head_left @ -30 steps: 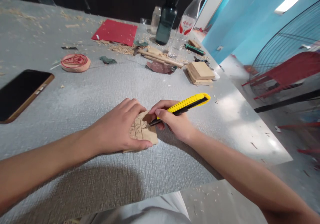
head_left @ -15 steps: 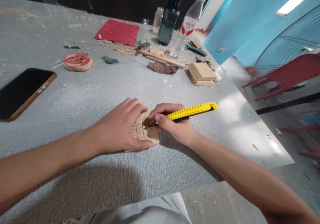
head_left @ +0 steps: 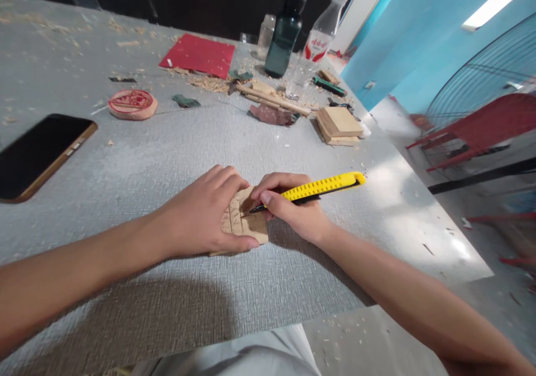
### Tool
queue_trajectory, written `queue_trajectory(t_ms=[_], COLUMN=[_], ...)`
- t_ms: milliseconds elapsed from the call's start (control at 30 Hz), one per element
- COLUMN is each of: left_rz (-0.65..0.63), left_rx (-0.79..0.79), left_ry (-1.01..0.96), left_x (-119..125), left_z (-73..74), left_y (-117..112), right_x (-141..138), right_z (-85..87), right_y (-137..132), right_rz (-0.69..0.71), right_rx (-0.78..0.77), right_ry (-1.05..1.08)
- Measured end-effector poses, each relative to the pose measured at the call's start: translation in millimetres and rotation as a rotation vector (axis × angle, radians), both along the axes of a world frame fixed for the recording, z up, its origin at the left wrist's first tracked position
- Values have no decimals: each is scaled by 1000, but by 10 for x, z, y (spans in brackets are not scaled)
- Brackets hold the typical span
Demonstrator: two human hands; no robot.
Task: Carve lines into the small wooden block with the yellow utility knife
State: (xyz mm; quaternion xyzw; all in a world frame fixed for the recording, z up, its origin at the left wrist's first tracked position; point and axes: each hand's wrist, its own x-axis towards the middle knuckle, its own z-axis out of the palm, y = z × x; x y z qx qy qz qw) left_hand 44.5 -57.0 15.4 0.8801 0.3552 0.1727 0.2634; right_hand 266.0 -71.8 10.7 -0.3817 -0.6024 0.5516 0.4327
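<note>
A small pale wooden block with carved lines lies flat on the grey table. Over its left part rests my left hand, thumb along the near edge and fingers round the far edge, gripping it. My right hand holds a yellow utility knife like a pen, fingers closed round its front end. The dark blade tip touches the block's carved face near the middle. My left palm hides the block's left side.
Left lies a phone; beyond it, a round wooden piece with a red design. Farther back are red paper, wood shavings, a dark pump bottle and a clear plastic bottle. Stacked wooden blocks sit right, near the table's edge.
Both hands keep their hold on the block and knife. The blade tip stays on the carved face with hardly any movement; the whole view has shifted slightly.
</note>
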Motion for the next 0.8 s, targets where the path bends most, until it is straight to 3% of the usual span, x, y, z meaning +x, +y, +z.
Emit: queue_trajectory(t_ms=[200,400,633,800], left_rz=[6,-9,8,-3], left_rx=[-14,11,6,14], left_ry=[1,-3,1,2], left_x=[1,6,-9,0], left_z=[5,1,-18,-12], left_y=[0,-1,4,0], right_x=[3,-23,-15,-15], right_z=[45,35,86,47], right_y=[0,-10,-12,-8], right_rz=[-99,29,-178,-46], right_rx=[-60,-21,-54,-20], right_ry=[-64,-39,-53,-24])
